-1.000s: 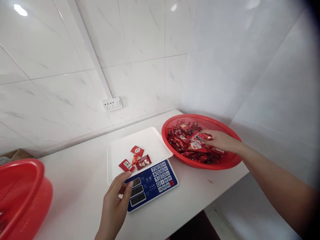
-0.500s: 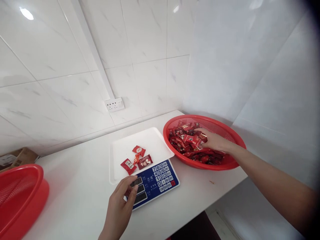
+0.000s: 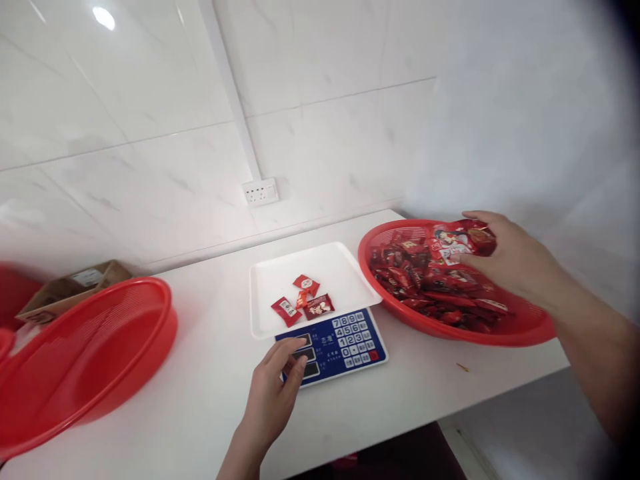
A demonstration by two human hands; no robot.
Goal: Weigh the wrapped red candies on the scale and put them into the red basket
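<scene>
Packets [image 3: 463, 241] in red wrappers have come up out of the heap: the right hand [image 3: 505, 257], which half a second ago was buried among them, now grips a small bunch just above the red basket [image 3: 520, 328] to the right of the scale [image 3: 325, 313]. The left hand [image 3: 273, 397] remains at the scale's near edge, fingers loosely curled on the display, holding nothing. Four packets lie on the scale's white tray [image 3: 320, 270].
</scene>
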